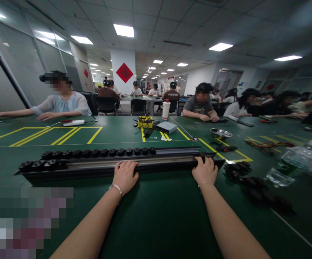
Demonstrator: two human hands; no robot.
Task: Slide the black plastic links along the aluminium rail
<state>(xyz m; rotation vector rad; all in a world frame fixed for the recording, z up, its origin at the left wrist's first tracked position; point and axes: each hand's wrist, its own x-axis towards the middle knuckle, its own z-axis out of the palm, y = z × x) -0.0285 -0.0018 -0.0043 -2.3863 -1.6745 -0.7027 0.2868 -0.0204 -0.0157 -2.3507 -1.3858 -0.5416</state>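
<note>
A long black track with a metal-coloured channel lies across the green table. Small black knob-like parts stand in a line along its far row. A few more black parts sit at the left end of the near row. My left hand is closed over the track's near edge, about midway along. At the right end, my right hand has its fingers closed around a small black part in the channel; the fingers partly hide it.
Loose black parts lie in a pile right of the track, near a clear plastic bottle. Beyond are a metal bowl, a grey box, a yellow wire-wrapped item and a white bottle. Several people sit around.
</note>
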